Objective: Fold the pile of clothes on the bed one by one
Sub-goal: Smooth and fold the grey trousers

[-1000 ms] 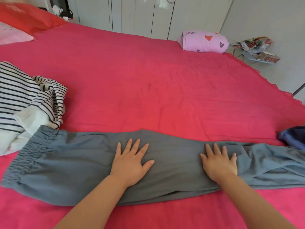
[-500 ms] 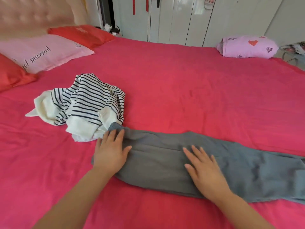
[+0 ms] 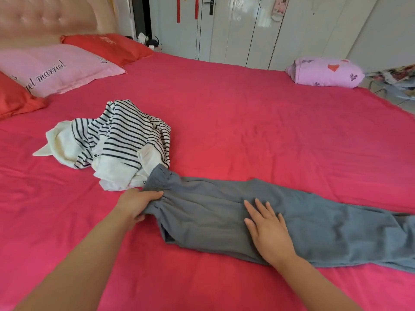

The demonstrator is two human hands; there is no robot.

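Grey trousers: left hand, flat before, now grasps the bunched waistband; right hand stays flat, fingers released.

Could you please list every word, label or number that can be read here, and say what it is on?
"married" in black script on the pink pillow; the word before it is partly hidden and seems to end "et".
Small script near that pillow's right edge: too small to read.
Print on the far red pillow: blurred.
Sticker on the wardrobe door: blurred.
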